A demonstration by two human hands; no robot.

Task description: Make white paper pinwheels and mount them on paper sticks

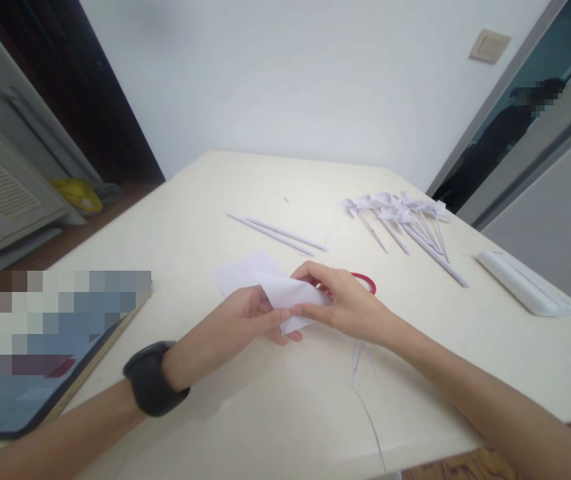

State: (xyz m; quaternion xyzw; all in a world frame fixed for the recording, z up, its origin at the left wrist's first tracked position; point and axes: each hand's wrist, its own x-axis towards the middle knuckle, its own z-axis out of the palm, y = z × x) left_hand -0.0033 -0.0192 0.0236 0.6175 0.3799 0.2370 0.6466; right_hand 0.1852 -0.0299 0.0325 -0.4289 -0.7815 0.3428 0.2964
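Smooth paper [289, 292] (softly curved) between left hand [232, 325] and right hand [349, 301]

The folded sheet [292, 293] I'm watching is smooth, matt paper, as are the pinwheels [396, 212] at its two o'clock. The red handle loop [374, 287] at three looks like plastic; the black wristband [148, 383] at eight, matt rubber; the tabletop [245, 427], smooth with a faint sheen.
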